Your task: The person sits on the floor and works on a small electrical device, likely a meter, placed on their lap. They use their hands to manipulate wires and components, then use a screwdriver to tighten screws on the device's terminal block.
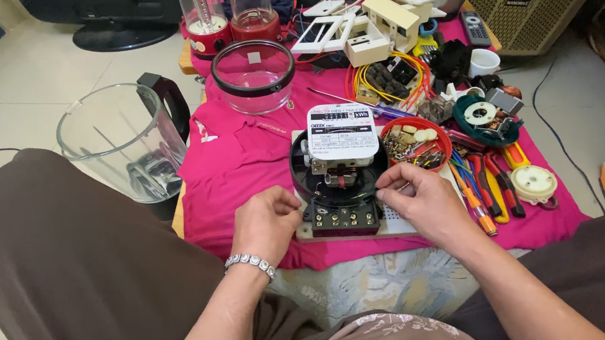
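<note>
The meter (339,170) is black with a white face. The cloth (242,161) under it is magenta pink. The bowl (416,144) is red. The screwdrivers (478,194) have orange and red handles.

Two hands are counted: left hand (269,221), right hand (424,199). One opened electricity meter (339,163) is counted. One red bowl of small parts (416,143) is seen. Two clear round containers are noted: blender jug (124,141), glass cover (254,75). One white mug (484,61) and one remote control (476,27) are counted. Hand tools are overlapped; their number cannot be told.
</note>
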